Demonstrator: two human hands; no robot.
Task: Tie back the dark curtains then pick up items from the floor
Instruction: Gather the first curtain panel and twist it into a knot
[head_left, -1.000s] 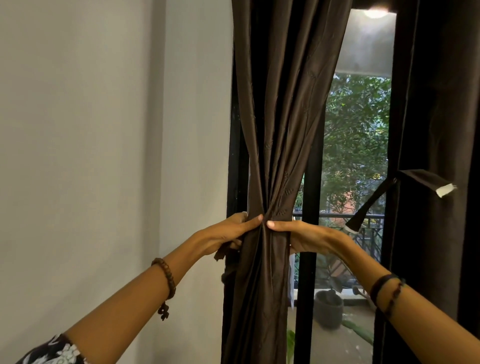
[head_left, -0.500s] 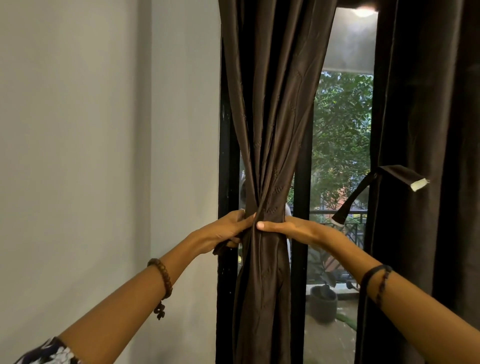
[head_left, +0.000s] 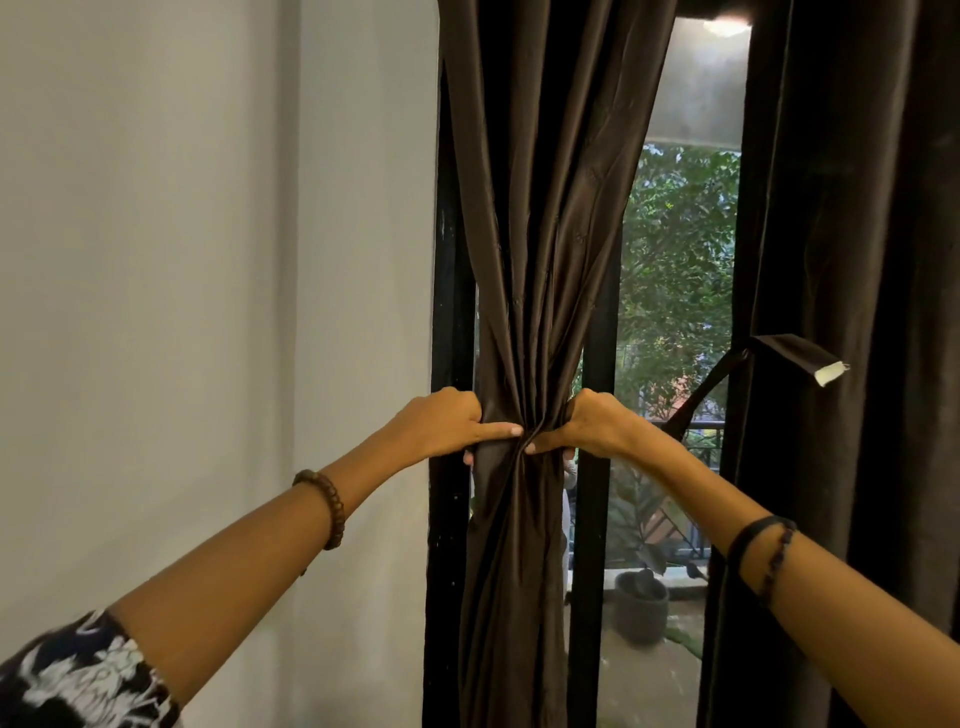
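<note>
A dark brown left curtain (head_left: 540, 208) hangs in front of the black window frame, bunched into a narrow waist at mid height. My left hand (head_left: 447, 421) grips that waist from the left, fingers wrapped behind the cloth and thumb pointing right across the front. My right hand (head_left: 592, 426) grips it from the right, thumb meeting the left thumb. A second dark curtain (head_left: 852, 260) hangs at the right. Its tie-back strap (head_left: 789, 351) with a white end sticks out loose in front of it.
A plain grey wall (head_left: 208, 260) fills the left half. Black window frame bars (head_left: 597, 519) stand behind and beside the left curtain. Through the glass I see trees, a railing and a dark pot (head_left: 641, 605) on a balcony floor.
Both hands have gone from flat fingers pressed on the curtain to a tight grip round it. The curtain's waist is squeezed narrower, showing more window frame on its right.
</note>
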